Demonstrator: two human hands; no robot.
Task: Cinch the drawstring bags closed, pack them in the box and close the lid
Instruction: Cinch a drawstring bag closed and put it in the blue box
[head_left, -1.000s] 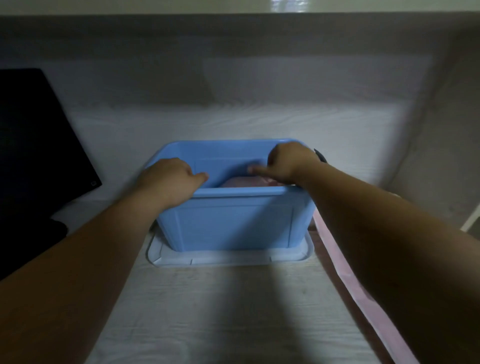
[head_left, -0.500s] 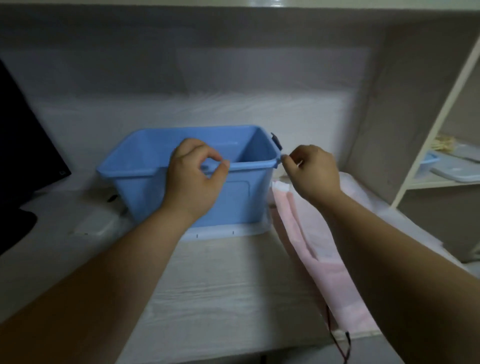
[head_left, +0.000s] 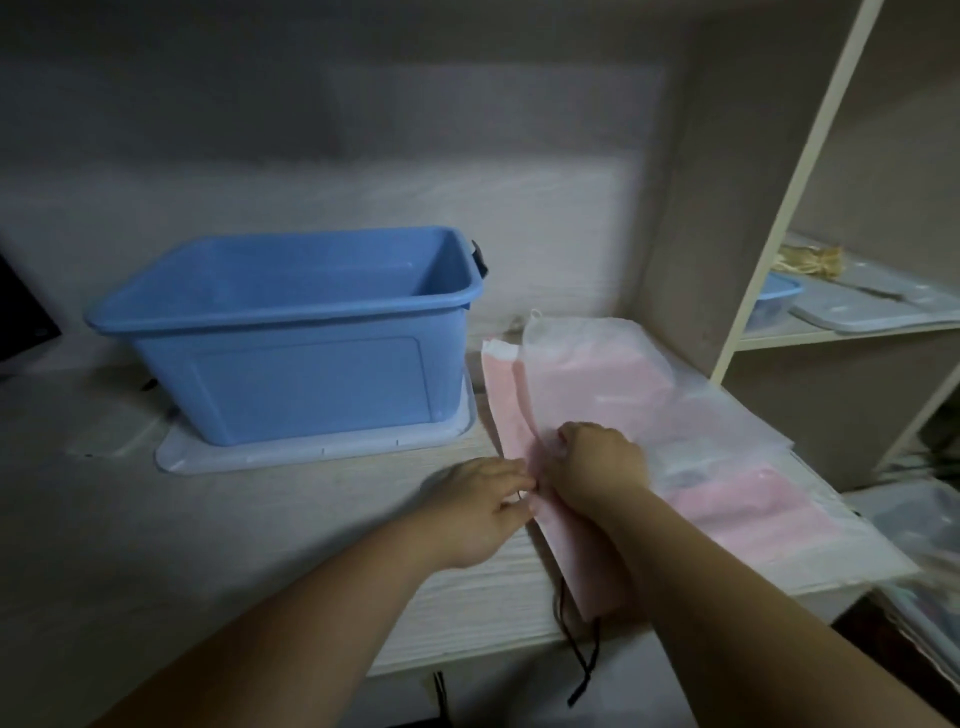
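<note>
A blue plastic box (head_left: 291, 364) stands open on the desk, on top of its pale lid (head_left: 311, 452). To its right lies a pile of flat pink drawstring bags (head_left: 506, 410), partly under clear plastic wrap (head_left: 727, 431). My left hand (head_left: 483, 512) pinches the left edge of the top pink bag. My right hand (head_left: 597, 462) has curled fingers gripping the same bag just beside it. A dark drawstring cord (head_left: 582, 670) hangs off the desk's front edge from the bag's near end.
A dark monitor (head_left: 21, 317) sits at the far left. A vertical panel (head_left: 670, 234) walls the desk on the right. Beyond it, a shelf (head_left: 831, 332) holds another blue box and grey lids. More plastic-wrapped items (head_left: 924, 545) lie at the lower right.
Both hands left the blue box and dropped to the pink bags on the right, taking hold of the top one. My view swung right.
</note>
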